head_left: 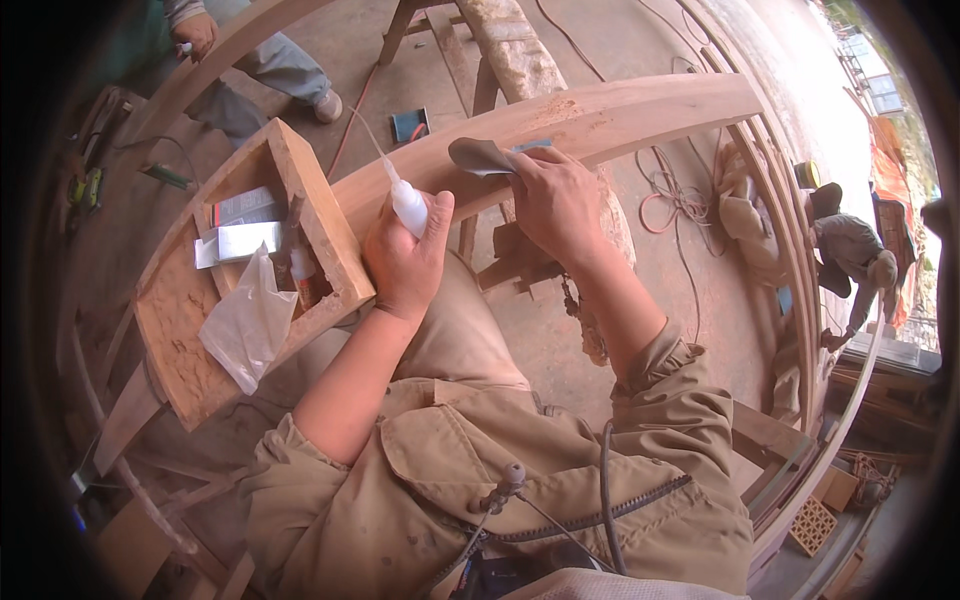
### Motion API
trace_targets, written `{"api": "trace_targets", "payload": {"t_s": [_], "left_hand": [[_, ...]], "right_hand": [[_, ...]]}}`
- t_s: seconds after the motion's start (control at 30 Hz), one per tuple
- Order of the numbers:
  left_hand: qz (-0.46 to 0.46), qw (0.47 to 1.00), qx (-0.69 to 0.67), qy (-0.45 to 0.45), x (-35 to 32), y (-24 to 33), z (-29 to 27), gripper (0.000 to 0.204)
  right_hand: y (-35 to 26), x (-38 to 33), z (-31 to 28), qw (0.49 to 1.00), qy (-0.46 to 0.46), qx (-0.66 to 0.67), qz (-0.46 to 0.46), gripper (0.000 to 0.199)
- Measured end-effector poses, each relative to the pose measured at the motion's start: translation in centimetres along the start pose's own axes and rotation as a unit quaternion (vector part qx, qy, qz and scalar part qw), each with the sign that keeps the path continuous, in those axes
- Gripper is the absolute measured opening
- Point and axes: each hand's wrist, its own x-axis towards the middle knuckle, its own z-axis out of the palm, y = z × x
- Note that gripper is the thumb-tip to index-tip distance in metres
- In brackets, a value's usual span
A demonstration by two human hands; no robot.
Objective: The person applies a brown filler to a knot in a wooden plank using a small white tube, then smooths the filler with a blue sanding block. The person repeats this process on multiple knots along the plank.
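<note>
My left hand (402, 262) is closed round a small white squeeze bottle (409, 208) with a long thin nozzle, which points up and away from me. In my right hand (560, 208) I pinch a bent grey sheet of sandpaper (478, 157) just above a long curved wooden beam (660, 112). A bit of blue shows behind my right fingers; I cannot tell what it is. Beside my left hand is an open wooden box (318, 205). It holds a small white carton (250, 240), a crumpled plastic bag (250, 320) and a little bottle (301, 266) partly hidden by the bag.
A sawhorse (515, 50) stands beyond the beam, and a blue tray (409, 125) lies on the floor. Cords (675, 195) coil to the right. One person (285, 75) is at upper left, another (850, 245) bends at far right. Curved timber strips (790, 240) run down the right side.
</note>
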Motion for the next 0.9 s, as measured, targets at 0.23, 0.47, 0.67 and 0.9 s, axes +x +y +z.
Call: {"api": "trace_targets", "payload": {"t_s": [0.23, 0.47, 0.67, 0.9], "left_hand": [[0.013, 1.000, 0.023, 0.005, 0.1, -0.2, -0.2, 0.034], [0.005, 1.000, -0.008, -0.005, 0.1, 0.1, -0.2, 0.032], [0.024, 1.000, 0.010, 0.016, 0.2, -0.1, -0.3, 0.030], [0.028, 0.999, -0.036, 0.009, 0.0, 0.0, -0.1, 0.029]], "right_hand": [[3.5, 4.3, -0.4, 0.981, -0.082, -0.086, 0.156, 0.014], [0.3, -0.6, 0.3, 0.995, -0.053, 0.049, -0.066, 0.031], [1.3, 0.2, -0.9, 0.999, -0.018, 0.044, -0.025, 0.035], [0.8, -2.9, 1.2, 0.995, -0.038, 0.054, -0.077, 0.050]]}}
